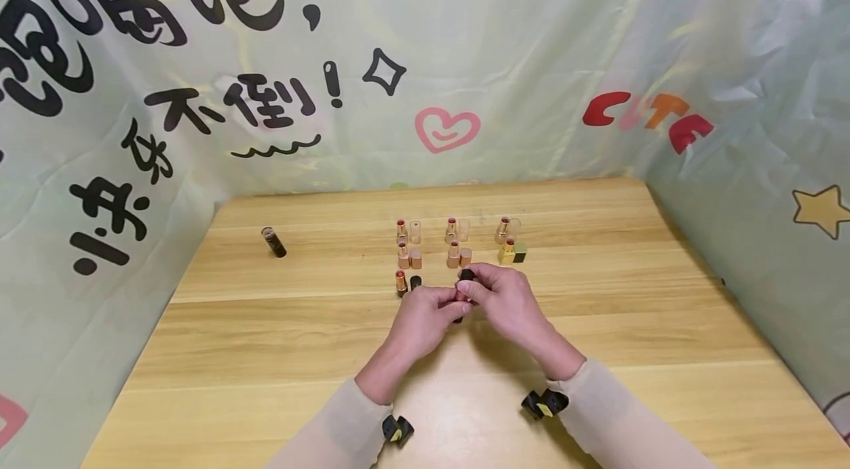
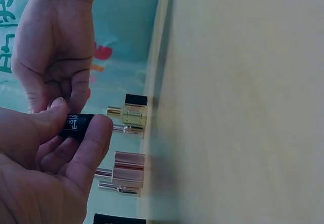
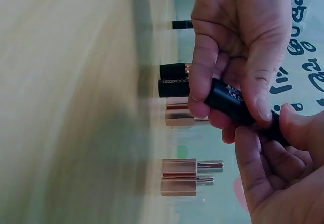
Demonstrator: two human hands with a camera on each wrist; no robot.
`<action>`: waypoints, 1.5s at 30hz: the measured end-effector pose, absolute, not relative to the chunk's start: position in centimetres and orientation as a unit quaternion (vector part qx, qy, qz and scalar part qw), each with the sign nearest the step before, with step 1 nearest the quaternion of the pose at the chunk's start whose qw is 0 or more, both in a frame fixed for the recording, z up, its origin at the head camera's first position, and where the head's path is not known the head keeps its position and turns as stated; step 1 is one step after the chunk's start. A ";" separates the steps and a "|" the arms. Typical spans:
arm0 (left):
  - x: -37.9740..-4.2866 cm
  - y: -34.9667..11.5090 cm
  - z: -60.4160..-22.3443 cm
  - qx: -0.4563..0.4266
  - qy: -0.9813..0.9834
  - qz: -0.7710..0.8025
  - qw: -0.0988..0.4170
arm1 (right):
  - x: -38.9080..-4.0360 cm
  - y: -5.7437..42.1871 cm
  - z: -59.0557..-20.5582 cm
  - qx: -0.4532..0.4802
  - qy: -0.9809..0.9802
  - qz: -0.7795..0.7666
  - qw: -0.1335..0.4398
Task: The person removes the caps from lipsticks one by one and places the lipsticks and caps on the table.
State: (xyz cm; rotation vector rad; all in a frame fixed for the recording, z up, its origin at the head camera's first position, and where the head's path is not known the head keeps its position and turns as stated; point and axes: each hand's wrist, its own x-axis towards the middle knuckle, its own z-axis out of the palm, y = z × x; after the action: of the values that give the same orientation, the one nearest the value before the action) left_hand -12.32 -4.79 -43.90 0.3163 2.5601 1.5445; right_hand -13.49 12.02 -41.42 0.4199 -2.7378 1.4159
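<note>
Both hands meet on one black lipstick tube (image 3: pixel 230 102) with pale lettering. My left hand (image 1: pixel 425 321) grips its lower body between thumb and fingers. At the upper end, the thumb and fingers of my right hand (image 1: pixel 511 303) pinch the black top (image 1: pixel 467 274). Fingers hide much of the middle. Just beyond the left hand stand an open lipstick (image 1: pixel 401 283) with a copper-coloured collar and its black cap (image 1: pixel 415 282). Closest past the right hand is a gold lipstick (image 1: pixel 508 253), its dark square cap (image 1: pixel 520 254) beside it.
Two rose-gold lipsticks, one left (image 1: pixel 403 255) and one right (image 1: pixel 454 255), stand uncapped beside their caps. Behind them a back row includes a lipstick (image 1: pixel 451 230) with a clear cap (image 1: pixel 464 230). Alone at the left of the wooden table (image 1: pixel 265 351) is a dark tube (image 1: pixel 274 242).
</note>
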 end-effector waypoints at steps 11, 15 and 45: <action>-12.4 -4.3 -44.1 0.106 0.870 0.477 0.073 | -13.6 12.3 -41.6 0.116 -0.873 0.473 -0.006; -12.3 -3.7 -44.1 0.084 0.889 0.447 0.058 | -14.0 12.9 -41.3 0.087 -0.851 0.517 0.011; -15.6 -1.9 -44.3 0.101 0.971 0.210 -0.046 | -16.7 12.7 -44.4 0.117 -0.957 0.262 -0.029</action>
State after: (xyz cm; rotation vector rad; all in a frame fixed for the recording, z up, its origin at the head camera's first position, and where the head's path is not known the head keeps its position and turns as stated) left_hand -15.64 -1.92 -44.32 0.3262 3.1439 0.6793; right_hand -16.75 12.70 -44.35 0.3754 -3.0647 0.8388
